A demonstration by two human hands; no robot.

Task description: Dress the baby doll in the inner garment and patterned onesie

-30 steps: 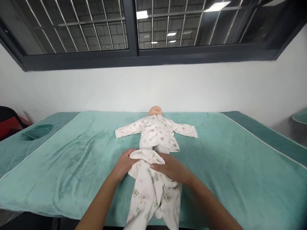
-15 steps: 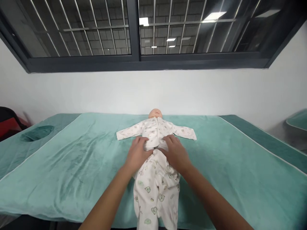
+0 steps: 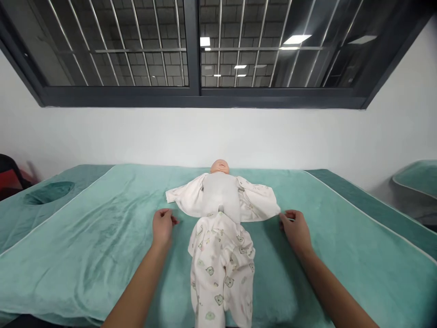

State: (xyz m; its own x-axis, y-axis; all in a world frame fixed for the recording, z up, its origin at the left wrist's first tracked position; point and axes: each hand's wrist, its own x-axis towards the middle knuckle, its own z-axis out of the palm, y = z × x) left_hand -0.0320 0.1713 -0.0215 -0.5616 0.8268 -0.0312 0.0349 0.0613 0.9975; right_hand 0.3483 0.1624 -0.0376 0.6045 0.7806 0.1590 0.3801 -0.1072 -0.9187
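Note:
A baby doll (image 3: 220, 166) lies on its back, head toward the wall. Its white printed shirt (image 3: 257, 200) is spread open to both sides, baring the pale grey torso (image 3: 221, 193). White trousers (image 3: 218, 264) with green bear prints cover the legs, which point toward me. My left hand (image 3: 163, 225) hovers left of the shirt, fingers loosely curled and apart, holding nothing. On the other side, my right hand (image 3: 296, 229) pinches the outer corner of the shirt's right panel at the fingertips.
A green plush cover (image 3: 112, 228) with some wrinkles lies over the bed. At its left end is a round hole (image 3: 49, 193). A white wall (image 3: 218, 136) and a dark-framed window (image 3: 200, 98) stand behind. Another green-covered surface (image 3: 418, 175) shows at the right edge.
Both hands have moved outward from the doll's waist. The shirt front has gone from closed to folded open, exposing the torso. The trousers lie much as before.

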